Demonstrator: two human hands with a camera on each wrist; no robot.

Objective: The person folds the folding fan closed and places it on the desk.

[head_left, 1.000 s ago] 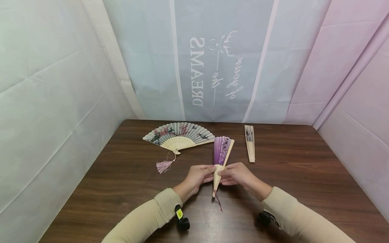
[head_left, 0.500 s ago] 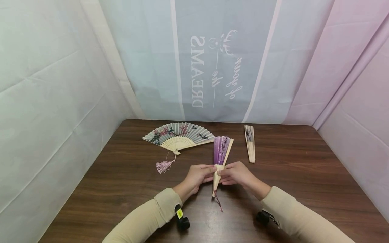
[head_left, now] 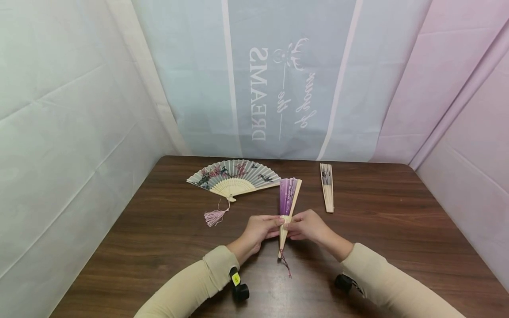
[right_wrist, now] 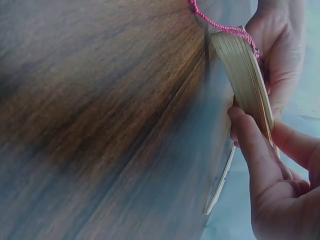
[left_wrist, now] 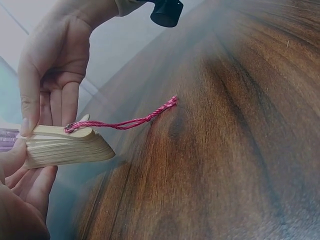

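Note:
Between both hands is a purple folding fan [head_left: 288, 196] with pale wooden ribs, spread only narrowly, its leaf end pointing to the back of the table. My left hand [head_left: 258, 232] pinches the ribs from the left, thumb on top. From the right, my right hand [head_left: 312, 227] grips the same ribs with its thumb over the front. A pink cord [left_wrist: 125, 122] hangs from the rivet end, which points toward me. In the right wrist view the stacked ribs [right_wrist: 242, 70] show edge-on, with fingers on both sides.
A grey flowered folding fan [head_left: 234, 181] lies spread at the back left, its pink tassel [head_left: 216, 217] toward me. One folded fan [head_left: 327, 187] lies at the back right. The dark wooden table [head_left: 159, 247] meets hanging cloth [head_left: 207, 88] behind and at the sides.
The purple fan's right outer rib has moved slightly left, so its leaf is narrower. My right hand has shifted a little left with it; my left hand looks still.

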